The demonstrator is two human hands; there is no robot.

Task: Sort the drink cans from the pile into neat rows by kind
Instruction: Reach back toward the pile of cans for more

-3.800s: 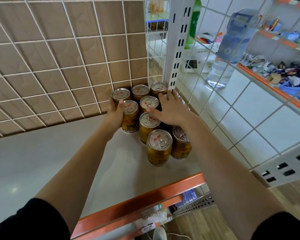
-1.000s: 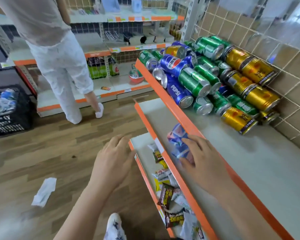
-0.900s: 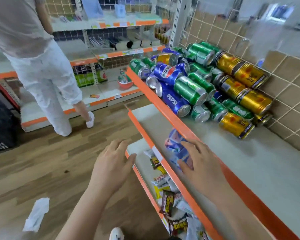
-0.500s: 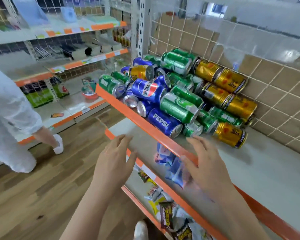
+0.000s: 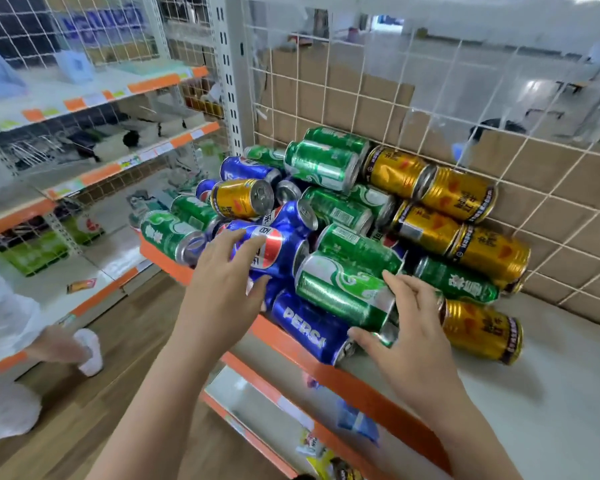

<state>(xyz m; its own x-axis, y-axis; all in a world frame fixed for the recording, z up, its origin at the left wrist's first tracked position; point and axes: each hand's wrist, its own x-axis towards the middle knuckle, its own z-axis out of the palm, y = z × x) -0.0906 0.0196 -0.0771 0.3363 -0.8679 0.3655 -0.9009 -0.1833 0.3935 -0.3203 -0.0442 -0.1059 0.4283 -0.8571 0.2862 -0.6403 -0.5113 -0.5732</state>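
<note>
A pile of blue, green and gold cans lies on its side on the white shelf (image 5: 551, 403), against the wire grid back. My left hand (image 5: 222, 289) reaches over the orange front rail, its straight fingers touching a blue Pepsi can (image 5: 278, 251) in the pile. My right hand (image 5: 409, 337) is spread at the end of a green can (image 5: 343, 292), fingertips on its side and thumb by its rim. A second Pepsi can (image 5: 309, 327) lies under that one, and a gold can (image 5: 482, 330) lies just right of my right hand.
An orange rail (image 5: 361, 386) edges the shelf front. A lower shelf (image 5: 267, 407) holds snack packets. The wire grid (image 5: 499, 188) backs the pile. Another person's leg and white shoe (image 5: 89, 351) are on the wooden floor at left, by further shelving (image 5: 94, 174).
Both hands moved up from below the rail to the pile. My left hand now touches a Pepsi can and my right reaches the green can. The view has closed in on the cans.
</note>
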